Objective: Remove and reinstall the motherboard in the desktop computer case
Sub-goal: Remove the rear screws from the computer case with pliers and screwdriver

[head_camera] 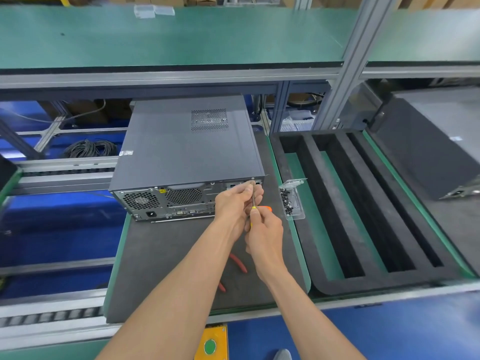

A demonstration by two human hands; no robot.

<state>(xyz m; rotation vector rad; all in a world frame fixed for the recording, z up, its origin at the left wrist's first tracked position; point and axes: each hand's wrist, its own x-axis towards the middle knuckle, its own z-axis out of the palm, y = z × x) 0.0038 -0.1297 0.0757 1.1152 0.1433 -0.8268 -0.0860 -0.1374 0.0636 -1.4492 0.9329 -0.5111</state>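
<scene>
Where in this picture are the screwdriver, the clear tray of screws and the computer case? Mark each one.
screwdriver (253, 196): head view, on its metal shaft between the two hands.
clear tray of screws (293, 201): head view, on the tray's middle beside the dark screws.
computer case (181, 149): head view, on the flat top panel.

Desk (145, 255) is carrying computer case (187, 152) at 12, screw tray (292, 201) at 2, red-handled pliers (237, 263) at 6.

Person, head-camera view: two forearms, bare to the frame edge, no sleeve visible. Left hand (235, 203) and right hand (265, 231) ungloved. One grey shoe toe (283, 354) at bottom edge.
</scene>
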